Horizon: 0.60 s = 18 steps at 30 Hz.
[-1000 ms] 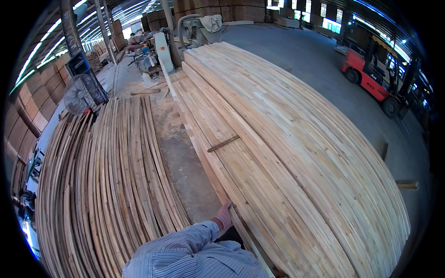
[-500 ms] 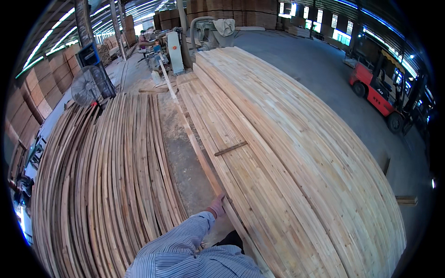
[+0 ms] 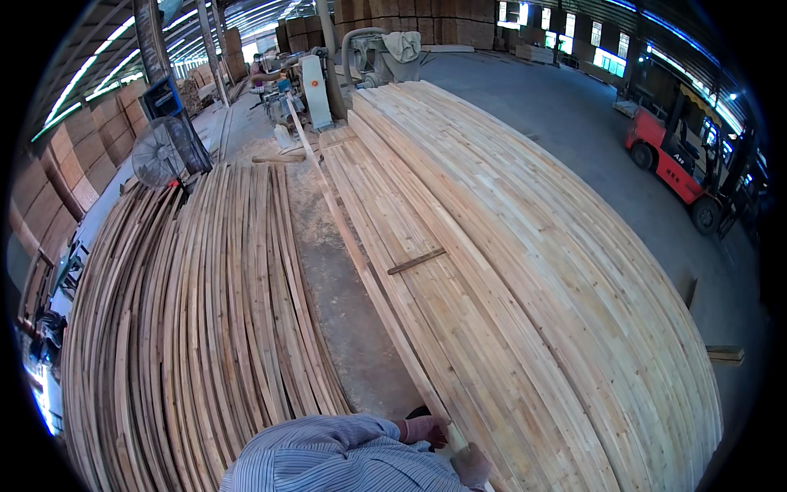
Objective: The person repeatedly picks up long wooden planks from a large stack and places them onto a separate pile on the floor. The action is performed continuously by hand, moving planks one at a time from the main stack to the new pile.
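Observation:
A long, narrow wooden strip (image 3: 373, 287) runs from the machine at the far end back to me, along the left edge of the board stack. Close to my body, at the lower edge, my left hand (image 3: 425, 430) is closed at the near part of the strip. Just beyond it to the right, my right hand (image 3: 471, 466) also grips the strip, its fingers partly blurred. The near end of the strip is hard to make out at the picture's rim. Beside both hands lies the broad stack of pale jointed boards (image 3: 525, 271).
On my left lie many rough wooden strips (image 3: 213, 303). A short dark batten (image 3: 416, 261) crosses the lower boards. Ahead stand a machine with a pale panel (image 3: 316, 90), a fan (image 3: 160, 154) and a person (image 3: 261, 72). A red forklift (image 3: 672, 168) is at right.
My left hand has come back from farther along the strip to near my body. My right hand has come into view on the strip. The view has shifted slightly.

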Available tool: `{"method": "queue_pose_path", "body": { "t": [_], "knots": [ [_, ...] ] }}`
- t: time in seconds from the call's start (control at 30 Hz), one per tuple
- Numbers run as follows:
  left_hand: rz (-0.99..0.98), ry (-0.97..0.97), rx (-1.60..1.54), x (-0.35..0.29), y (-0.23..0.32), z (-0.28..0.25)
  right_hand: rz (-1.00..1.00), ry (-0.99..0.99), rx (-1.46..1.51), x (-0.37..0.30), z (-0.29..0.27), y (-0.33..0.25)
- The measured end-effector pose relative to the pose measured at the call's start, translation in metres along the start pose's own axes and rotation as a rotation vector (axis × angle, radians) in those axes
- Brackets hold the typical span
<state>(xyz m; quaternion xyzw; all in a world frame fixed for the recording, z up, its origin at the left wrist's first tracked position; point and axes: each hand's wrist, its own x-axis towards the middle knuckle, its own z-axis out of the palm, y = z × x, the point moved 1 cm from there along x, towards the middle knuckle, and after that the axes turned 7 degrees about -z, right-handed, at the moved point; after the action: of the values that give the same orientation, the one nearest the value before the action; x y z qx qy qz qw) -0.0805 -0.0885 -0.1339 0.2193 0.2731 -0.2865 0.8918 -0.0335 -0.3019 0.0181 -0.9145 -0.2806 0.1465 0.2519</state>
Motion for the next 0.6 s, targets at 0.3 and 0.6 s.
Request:
{"method": "queue_pose_path", "body": {
  "t": [0.3, 0.6],
  "knots": [
    [0.298, 0.172, -0.477, -0.023, 0.077, 0.006, -0.006, -0.037, -0.052, -0.075, -0.035, 0.057],
    [0.298, 0.551, -0.389, -0.046, 0.112, 0.009, 0.241, 0.217, -0.404, -0.204, -0.069, 0.135]
  ]
}}
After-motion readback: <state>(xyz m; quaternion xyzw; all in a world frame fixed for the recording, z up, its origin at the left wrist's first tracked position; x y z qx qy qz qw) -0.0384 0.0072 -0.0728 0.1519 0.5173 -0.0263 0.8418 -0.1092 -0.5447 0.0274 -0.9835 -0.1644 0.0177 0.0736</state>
